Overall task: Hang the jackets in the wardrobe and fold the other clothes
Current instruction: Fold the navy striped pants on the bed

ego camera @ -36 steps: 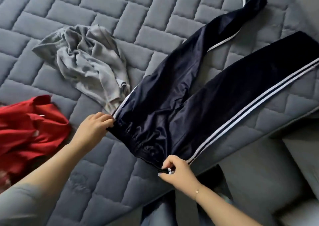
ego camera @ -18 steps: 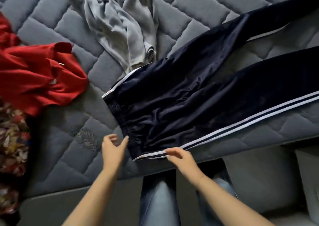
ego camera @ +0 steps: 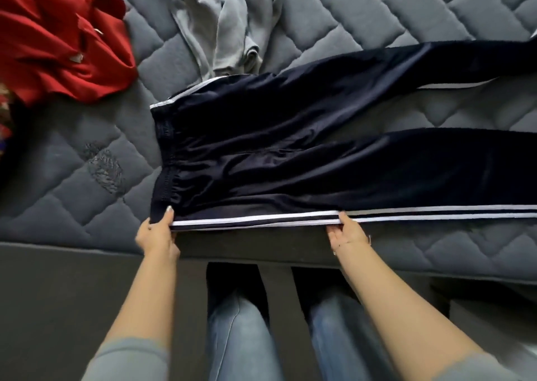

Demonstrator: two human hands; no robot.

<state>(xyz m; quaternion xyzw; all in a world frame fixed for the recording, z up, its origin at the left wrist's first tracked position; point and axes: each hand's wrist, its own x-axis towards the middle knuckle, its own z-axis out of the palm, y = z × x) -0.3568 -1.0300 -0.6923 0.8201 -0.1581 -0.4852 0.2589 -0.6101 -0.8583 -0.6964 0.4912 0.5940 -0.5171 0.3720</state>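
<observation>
Trousers (ego camera: 290, 159) lie flat on the bed (ego camera: 72, 177), near its edge. Left hand (ego camera: 157, 232) and right hand (ego camera: 347, 231) grip the near striped side. Folding begins; next, lift this leg over the far one.

Trousers (ego camera: 305, 153) flat on mattress (ego camera: 87, 177); two garments behind, left.

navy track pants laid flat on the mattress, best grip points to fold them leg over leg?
Probably the near striped side seam of the navy track pants, from the mattress edge closest to the person: one grip at the waistband corner, where the left hand already sits, another further along the stripe by the right hand. The pants lie flat with legs parted, so lifting that long straight edge should carry the near leg over.
</observation>
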